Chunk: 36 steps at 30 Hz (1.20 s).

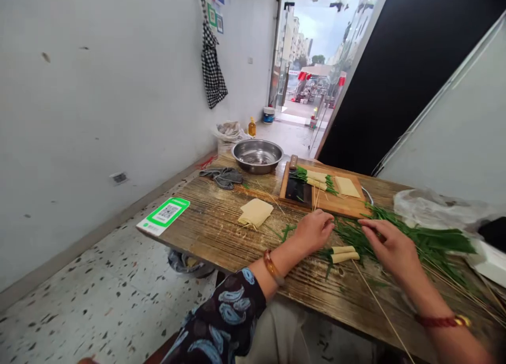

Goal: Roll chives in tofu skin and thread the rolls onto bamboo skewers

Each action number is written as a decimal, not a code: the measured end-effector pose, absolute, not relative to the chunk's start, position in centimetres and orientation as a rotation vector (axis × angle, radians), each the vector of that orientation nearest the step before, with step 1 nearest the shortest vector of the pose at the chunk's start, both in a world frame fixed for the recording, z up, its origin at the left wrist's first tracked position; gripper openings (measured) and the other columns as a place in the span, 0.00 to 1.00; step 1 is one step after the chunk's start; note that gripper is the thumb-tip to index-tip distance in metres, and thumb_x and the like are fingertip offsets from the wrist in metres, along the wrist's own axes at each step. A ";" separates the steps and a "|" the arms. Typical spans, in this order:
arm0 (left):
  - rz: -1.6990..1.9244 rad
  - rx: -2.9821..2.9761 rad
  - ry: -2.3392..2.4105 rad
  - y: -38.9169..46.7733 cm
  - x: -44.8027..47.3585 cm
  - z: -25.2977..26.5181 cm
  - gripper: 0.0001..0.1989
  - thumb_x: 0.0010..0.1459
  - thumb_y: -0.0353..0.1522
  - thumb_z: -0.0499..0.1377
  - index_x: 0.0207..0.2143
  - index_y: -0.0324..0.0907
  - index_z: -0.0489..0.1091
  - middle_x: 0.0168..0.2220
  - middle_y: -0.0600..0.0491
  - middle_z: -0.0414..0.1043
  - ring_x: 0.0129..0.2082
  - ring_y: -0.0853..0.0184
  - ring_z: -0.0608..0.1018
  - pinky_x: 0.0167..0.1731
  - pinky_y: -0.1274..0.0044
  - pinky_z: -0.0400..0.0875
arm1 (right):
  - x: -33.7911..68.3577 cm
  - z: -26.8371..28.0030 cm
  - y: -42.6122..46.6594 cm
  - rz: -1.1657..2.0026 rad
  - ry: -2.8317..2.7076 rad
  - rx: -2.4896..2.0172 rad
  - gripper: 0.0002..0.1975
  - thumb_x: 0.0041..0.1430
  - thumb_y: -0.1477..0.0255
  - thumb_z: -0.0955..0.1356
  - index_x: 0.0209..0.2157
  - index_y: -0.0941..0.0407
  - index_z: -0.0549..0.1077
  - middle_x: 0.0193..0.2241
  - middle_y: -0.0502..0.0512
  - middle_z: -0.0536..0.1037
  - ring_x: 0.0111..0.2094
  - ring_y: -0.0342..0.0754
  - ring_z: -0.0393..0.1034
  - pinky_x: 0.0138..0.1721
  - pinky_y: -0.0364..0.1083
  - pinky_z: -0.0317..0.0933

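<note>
- Green-and-white card [165,215] bears a square code; its small print is unreadable.
- Left hand [315,231]: fingers curled beside thin sticks [317,198]; I cannot tell whether it grips any.
- Right hand [389,242]: thumb and forefinger bent near ribbon-like greens [350,236]; grip also unclear.
- Two smooth pale rolls [344,256], greens poking out, lie between the wrists on the grained wooden desk [209,222].
- Round, shiny metal basin [257,156] stands beyond.
</note>
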State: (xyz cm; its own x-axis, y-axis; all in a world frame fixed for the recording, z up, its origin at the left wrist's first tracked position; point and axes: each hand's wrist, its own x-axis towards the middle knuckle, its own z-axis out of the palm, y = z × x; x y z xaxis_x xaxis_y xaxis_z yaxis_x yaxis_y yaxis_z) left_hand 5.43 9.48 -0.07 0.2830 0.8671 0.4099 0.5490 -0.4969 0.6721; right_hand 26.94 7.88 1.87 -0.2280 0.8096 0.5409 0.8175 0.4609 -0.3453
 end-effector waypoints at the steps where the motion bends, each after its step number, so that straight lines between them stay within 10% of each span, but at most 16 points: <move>1: 1.076 2.160 1.300 9.5 4.8 0.3 0.11 0.59 0.32 0.55 0.41 0.40 0.73 0.37 0.50 0.72 0.36 0.67 0.74 0.38 0.76 0.69 | 25.6 2.3 7.3 0.016 -2.061 -1.298 0.13 0.62 0.64 0.61 0.40 0.54 0.74 0.39 0.56 0.77 0.41 0.50 0.71 0.44 0.48 0.64; 22: 0.517 2.494 1.996 7.8 -12.5 0.6 0.15 0.61 0.35 0.48 0.35 0.39 0.73 0.37 0.46 0.74 0.36 0.62 0.75 0.37 0.75 0.64 | 17.8 -3.1 1.4 0.245 -2.087 -1.228 0.10 0.61 0.76 0.64 0.42 0.55 0.75 0.41 0.58 0.75 0.44 0.49 0.68 0.47 0.51 0.63; 36: 1.467 1.616 1.389 7.0 -8.5 3.5 0.14 0.52 0.40 0.57 0.31 0.37 0.74 0.28 0.52 0.75 0.28 0.69 0.74 0.30 0.79 0.67 | 18.6 -4.1 1.8 0.276 -1.746 -1.194 0.12 0.62 0.72 0.62 0.41 0.55 0.75 0.40 0.57 0.77 0.44 0.50 0.70 0.48 0.51 0.63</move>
State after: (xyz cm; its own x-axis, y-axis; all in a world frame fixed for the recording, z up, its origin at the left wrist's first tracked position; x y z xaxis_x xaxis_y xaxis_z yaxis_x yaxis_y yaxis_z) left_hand -8.54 6.97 3.51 -0.1282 0.9190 0.3729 0.3218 -0.3171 0.8921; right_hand 18.61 1.84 -4.07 -0.0524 0.8120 0.5813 0.5931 0.4937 -0.6361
